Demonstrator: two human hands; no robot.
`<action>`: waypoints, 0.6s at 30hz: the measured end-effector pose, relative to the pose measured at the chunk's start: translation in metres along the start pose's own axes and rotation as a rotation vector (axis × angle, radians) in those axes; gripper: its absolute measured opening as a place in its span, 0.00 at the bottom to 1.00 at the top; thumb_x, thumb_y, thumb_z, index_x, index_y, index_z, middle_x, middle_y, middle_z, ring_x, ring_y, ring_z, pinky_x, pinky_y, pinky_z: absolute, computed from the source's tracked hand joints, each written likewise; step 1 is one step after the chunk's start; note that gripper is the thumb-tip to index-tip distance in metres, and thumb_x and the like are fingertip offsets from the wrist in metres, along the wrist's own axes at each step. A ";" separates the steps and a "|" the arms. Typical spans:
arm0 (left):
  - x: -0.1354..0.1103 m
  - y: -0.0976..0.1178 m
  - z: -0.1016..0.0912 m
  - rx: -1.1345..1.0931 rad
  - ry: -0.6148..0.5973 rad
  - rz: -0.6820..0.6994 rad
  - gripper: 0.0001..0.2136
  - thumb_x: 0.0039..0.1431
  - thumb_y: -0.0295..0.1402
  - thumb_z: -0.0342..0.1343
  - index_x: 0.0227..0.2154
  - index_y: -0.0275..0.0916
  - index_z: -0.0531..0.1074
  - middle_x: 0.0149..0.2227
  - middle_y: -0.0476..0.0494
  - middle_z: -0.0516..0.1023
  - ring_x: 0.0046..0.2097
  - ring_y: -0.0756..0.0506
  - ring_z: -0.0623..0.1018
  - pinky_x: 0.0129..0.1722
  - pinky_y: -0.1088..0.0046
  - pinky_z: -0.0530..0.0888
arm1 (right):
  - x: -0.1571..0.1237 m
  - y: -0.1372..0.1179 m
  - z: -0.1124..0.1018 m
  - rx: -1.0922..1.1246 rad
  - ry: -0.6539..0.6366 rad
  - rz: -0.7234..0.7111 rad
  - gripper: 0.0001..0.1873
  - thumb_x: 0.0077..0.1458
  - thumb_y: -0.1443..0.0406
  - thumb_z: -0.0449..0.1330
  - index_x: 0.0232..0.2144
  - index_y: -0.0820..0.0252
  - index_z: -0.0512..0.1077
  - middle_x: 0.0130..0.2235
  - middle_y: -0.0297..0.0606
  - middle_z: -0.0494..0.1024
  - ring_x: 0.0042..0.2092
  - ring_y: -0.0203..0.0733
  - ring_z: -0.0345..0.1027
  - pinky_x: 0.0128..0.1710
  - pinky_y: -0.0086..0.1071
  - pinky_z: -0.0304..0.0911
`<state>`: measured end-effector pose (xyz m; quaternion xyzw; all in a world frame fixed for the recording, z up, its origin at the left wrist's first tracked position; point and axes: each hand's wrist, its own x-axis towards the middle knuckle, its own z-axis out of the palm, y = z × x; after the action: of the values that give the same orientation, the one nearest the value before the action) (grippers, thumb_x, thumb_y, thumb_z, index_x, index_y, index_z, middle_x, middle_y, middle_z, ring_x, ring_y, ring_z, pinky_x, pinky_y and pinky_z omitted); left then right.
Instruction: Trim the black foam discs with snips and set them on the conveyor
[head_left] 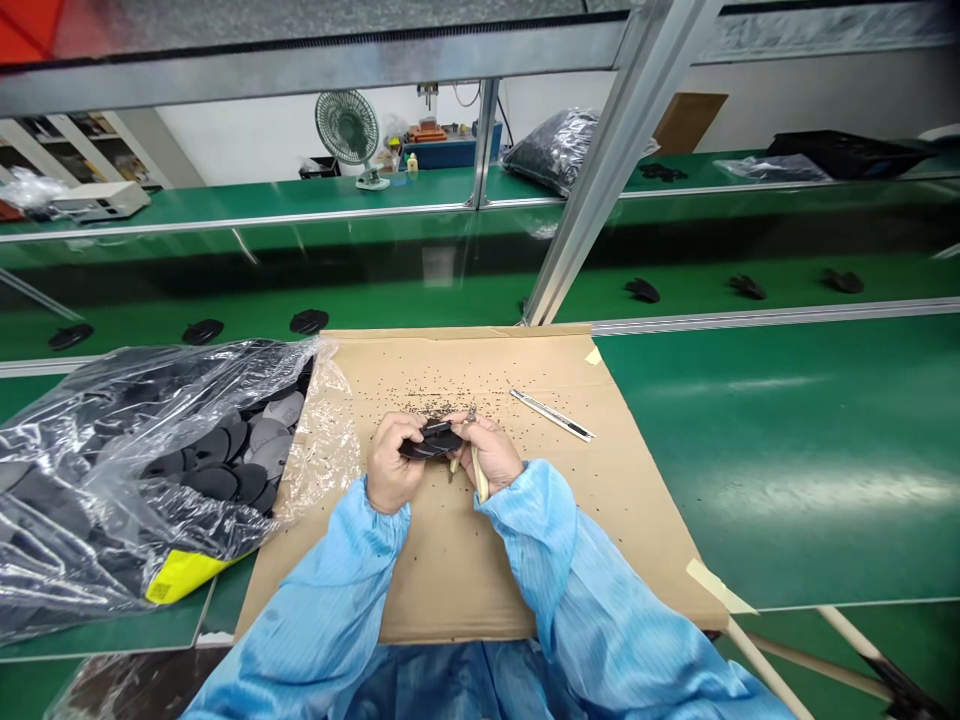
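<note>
Head camera view looks down on a person at a green workbench [780,460], with light blue sleeves [525,540] reaching to the middle of a flat cardboard sheet [480,570]. The left hand [394,462] has its fingers closed around a dark curved piece [431,441], perhaps rubber or foam, and holds this piece a little above the cardboard. The right hand [495,455] is just beside it, and its fingers are closed narrow on a small cutting tool [475,470] with pale handles. The metal tip of the tool stands at the edge of the dark piece, but the fingers hide whether they are really touching.

Many small black crumbs [427,385] are scattered on the cardboard, mostly on the far side of the hands. A utility knife [553,414] lies on the cardboard to the right, apart from the hands. On the left, a clear plastic bag [127,470] lies open against the cardboard edge, filled with many dark and grey discs [214,470], and a yellow label [184,577] shows on it. Beyond an aluminium rail [780,322], black pieces [643,290] sit spaced in a row on another green surface. Farther away, a desk fan [349,130] stands on a far bench.
</note>
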<state>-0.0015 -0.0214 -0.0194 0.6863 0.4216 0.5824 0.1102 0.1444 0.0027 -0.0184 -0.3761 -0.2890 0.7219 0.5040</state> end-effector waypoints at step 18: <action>0.005 0.000 0.005 -0.666 0.210 -0.694 0.13 0.44 0.30 0.68 0.31 0.39 0.69 0.35 0.45 0.74 0.36 0.47 0.75 0.34 0.73 0.73 | -0.011 -0.014 -0.001 -0.112 -0.045 -0.259 0.27 0.43 0.60 0.67 0.47 0.54 0.66 0.30 0.28 0.65 0.29 0.34 0.61 0.30 0.29 0.63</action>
<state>0.0029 -0.0161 -0.0173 0.3702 0.4253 0.6805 0.4680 0.1544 -0.0035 -0.0048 -0.3468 -0.3860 0.6418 0.5646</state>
